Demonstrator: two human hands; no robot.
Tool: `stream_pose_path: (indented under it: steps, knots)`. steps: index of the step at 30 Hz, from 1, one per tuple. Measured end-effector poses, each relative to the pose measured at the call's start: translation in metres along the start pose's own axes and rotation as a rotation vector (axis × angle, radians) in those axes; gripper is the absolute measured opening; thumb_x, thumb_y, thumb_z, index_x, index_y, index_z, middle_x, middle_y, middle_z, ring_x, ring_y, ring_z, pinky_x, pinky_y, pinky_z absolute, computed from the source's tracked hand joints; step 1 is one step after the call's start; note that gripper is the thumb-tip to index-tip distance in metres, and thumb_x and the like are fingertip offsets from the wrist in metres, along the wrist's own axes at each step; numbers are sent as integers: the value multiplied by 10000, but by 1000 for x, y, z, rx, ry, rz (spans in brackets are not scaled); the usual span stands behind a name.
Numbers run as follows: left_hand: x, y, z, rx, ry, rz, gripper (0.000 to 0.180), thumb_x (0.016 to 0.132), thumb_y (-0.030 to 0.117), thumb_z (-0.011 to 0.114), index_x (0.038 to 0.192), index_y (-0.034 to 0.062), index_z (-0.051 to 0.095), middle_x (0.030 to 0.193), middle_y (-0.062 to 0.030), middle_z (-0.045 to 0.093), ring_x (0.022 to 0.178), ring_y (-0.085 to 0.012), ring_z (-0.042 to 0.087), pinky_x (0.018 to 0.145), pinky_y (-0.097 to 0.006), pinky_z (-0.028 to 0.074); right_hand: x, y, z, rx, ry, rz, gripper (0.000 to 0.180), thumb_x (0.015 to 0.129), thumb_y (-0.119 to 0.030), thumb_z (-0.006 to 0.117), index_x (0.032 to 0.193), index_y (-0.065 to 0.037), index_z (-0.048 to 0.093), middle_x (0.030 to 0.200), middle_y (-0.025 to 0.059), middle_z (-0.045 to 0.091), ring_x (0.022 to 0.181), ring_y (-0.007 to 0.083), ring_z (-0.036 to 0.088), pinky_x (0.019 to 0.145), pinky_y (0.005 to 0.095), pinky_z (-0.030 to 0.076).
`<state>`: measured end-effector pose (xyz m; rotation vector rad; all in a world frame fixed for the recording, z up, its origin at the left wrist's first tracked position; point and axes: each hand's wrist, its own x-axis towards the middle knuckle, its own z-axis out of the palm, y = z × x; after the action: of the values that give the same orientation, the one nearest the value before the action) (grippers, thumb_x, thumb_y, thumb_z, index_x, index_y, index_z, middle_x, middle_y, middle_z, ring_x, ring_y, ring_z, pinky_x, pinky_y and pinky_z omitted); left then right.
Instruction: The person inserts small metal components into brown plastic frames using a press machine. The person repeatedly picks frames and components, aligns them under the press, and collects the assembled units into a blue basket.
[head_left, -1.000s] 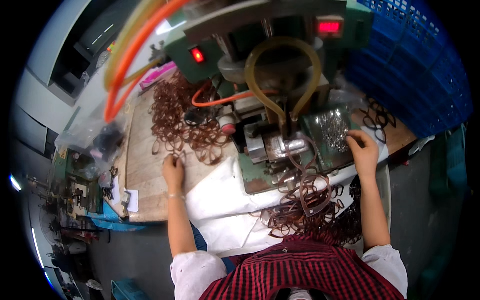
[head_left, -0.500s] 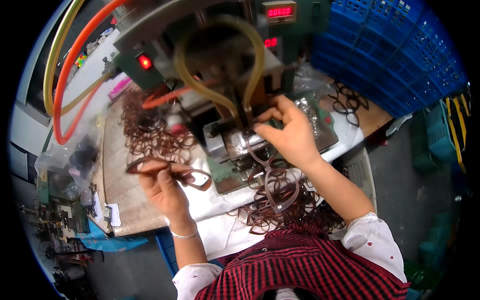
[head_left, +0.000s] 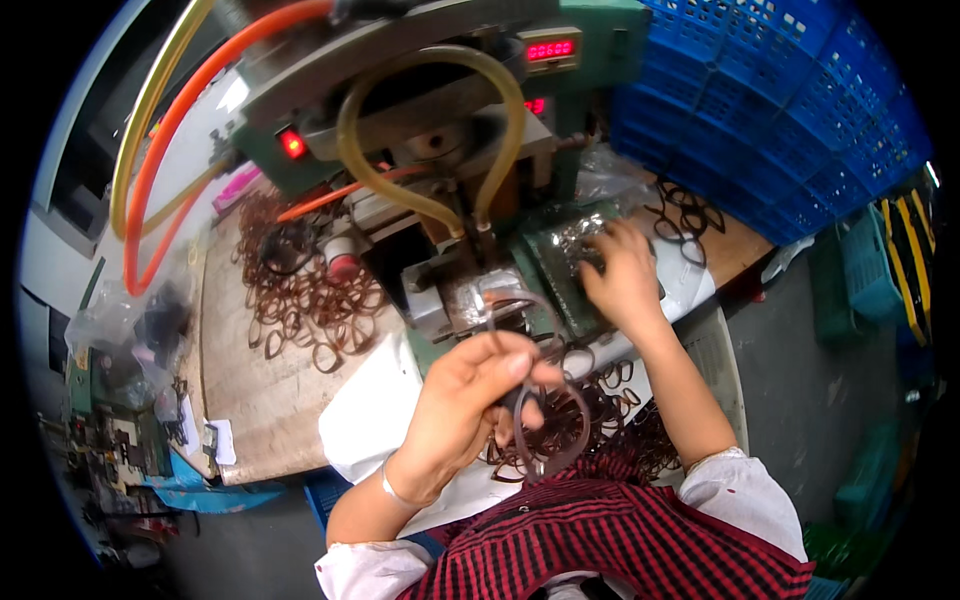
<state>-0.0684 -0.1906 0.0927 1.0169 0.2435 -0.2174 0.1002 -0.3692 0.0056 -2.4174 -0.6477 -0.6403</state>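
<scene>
Now the bare left hand (head_left: 470, 395) has come before the green metal press (head_left: 430, 140), fingers clamped on a translucent brown plastic spectacle frame (head_left: 556, 465); the bare right hand (head_left: 625, 275) has shifted to small silvery metal bits (head_left: 573, 236) right of the press, its fingers' hold unclear, dividing the work between hands.

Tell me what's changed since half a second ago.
The left hand has moved right, from over the wooden table to in front of the machine. It grips an eyeglass frame; blur hides whether it's the one held before. The right hand has left the machine and moved right, to the tray of small metal parts. The frame pile and blue crates stayed put.
</scene>
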Motion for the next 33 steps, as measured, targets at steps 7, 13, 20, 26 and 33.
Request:
stream_pose_path:
  steps: [7, 13, 20, 26, 33]
  knots:
    - [20, -14, 6, -208, 153, -11, 184, 987, 191, 561, 1071, 31, 598, 925, -83, 689, 611, -74, 583, 501, -149, 454, 1, 30, 9, 153, 66, 46, 122, 761, -94, 671, 857, -21, 669, 1022, 152, 653, 1035, 357, 581, 897, 427, 459]
    - [24, -27, 8, -297, 150, 43, 148, 983, 218, 565, 1023, 77, 580, 942, -48, 671, 643, -70, 548, 483, -181, 405, 1, 32, 19, 248, 114, 88, 119, 813, -118, 651, 847, -17, 704, 885, 142, 701, 858, 338, 650, 785, 407, 506]
    - [-6, -27, -40, 111, -293, 13, 228, 946, 171, 620, 1080, -11, 589, 1018, -152, 664, 848, -196, 675, 699, -255, 570, -11, 34, 22, 483, 123, 244, 124, 816, -51, 700, 928, 3, 698, 885, 102, 694, 813, 210, 648, 758, 298, 501]
    - [-2, 20, -147, 1439, 973, 928, 102, 797, 64, 695, 899, 61, 698, 1015, -80, 686, 963, -253, 598, 831, -364, 459, -15, 24, 2, 560, 45, 288, 143, 818, -27, 680, 957, 5, 691, 886, 80, 685, 839, 167, 629, 787, 271, 486]
    - [96, 23, -243, 1849, 1474, 171, 240, 751, 275, 750, 846, 54, 747, 1016, -108, 658, 908, -296, 604, 790, -413, 485, 1, -2, 16, 609, -43, 274, 156, 800, -42, 676, 950, -32, 718, 929, 110, 703, 870, 217, 658, 805, 298, 494]
